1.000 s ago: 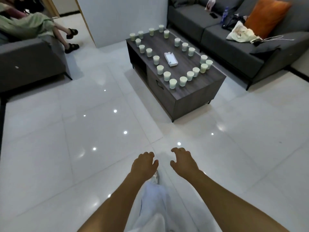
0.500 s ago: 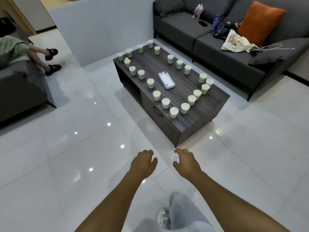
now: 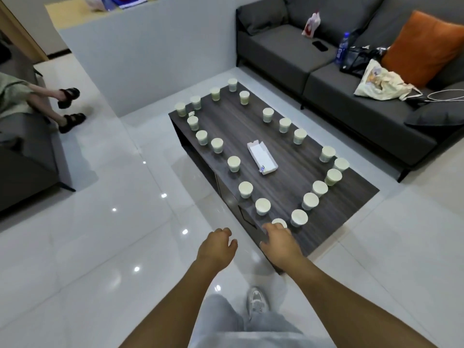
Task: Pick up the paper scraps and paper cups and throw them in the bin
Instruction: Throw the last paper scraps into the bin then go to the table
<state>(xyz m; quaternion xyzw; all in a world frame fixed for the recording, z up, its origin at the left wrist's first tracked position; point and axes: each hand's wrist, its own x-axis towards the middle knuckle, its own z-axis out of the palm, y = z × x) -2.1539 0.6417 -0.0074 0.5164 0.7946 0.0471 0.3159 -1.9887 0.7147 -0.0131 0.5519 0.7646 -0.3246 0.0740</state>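
Head view: nearest, a grey-trousered leg and white shoe (image 3: 256,301) are seen on the tiled floor. The left hand (image 3: 216,248) and right hand (image 3: 280,243) are held loosely curled, nothing gripped. Paper cups (image 3: 298,217) are ringed on the dark coffee table (image 3: 351,197), around a white paper tray (image 3: 262,158). Beyond, a grey sofa (image 3: 288,51) is set.

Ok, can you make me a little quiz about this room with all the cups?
1. True or false: the paper cups stand on the floor.
2. What lies in the middle of the coffee table? A) white paper tray B) book C) plate
3. Which of the hands is nearest a cup?

Key:
1. False; they stand on the coffee table.
2. A, the white paper tray.
3. The right hand; the left hand is over the floor.
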